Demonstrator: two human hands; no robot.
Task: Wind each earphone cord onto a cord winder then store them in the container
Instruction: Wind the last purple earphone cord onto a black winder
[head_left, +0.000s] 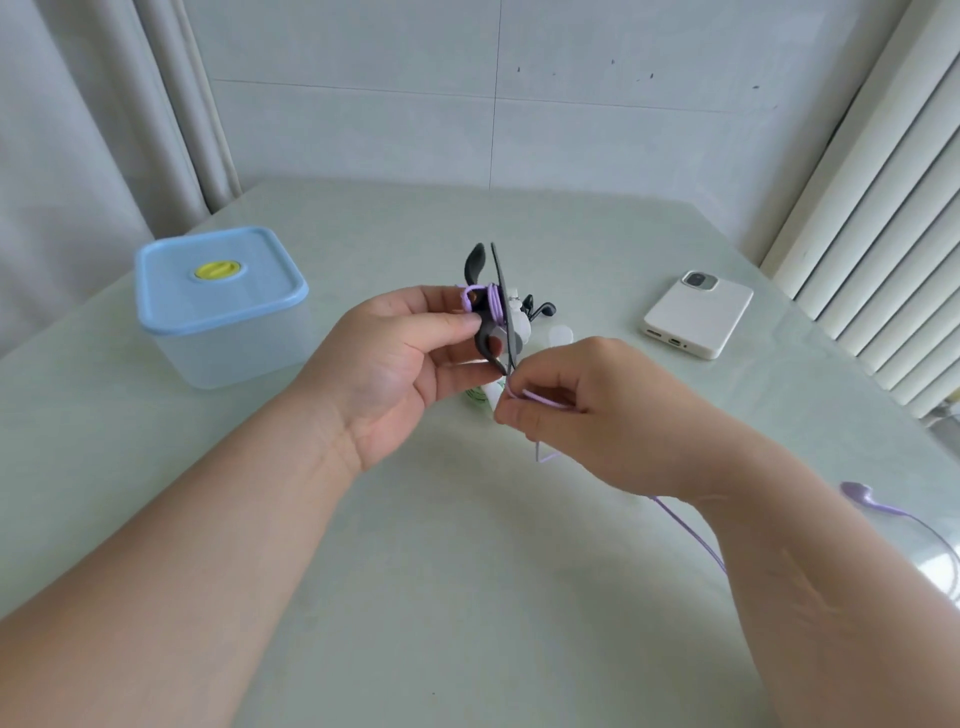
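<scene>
The fingers (452, 323) of the left hand (395, 364) are curled around a dark cord winder (491, 332), which is gripped between thumb and fingertips and held upright above the table (467, 597). Several turns of a purple cord (688, 530) are seen wrapped around the winder's middle. Just below the winder, the cord is pinched between the thumb and bent fingers (524, 413) of the right hand (597, 415), and a short loop lies across that hand's fingers. From under the right hand the cord is led down and to the right beneath the forearm. A purple earbud (857, 491) is seen lying on the table beyond the right wrist. Behind the winder, a pair of black earphones (543, 310) is partly hidden on the table. A small green object (475, 396) is glimpsed beneath the hands; what it is cannot be told. The clear-walled container (228, 343) is set at the left of the table, well apart from the hands, and is closed by a blue lid (171, 280) with a yellow knob (217, 270). A white phone (696, 314) is laid face down at the right.
</scene>
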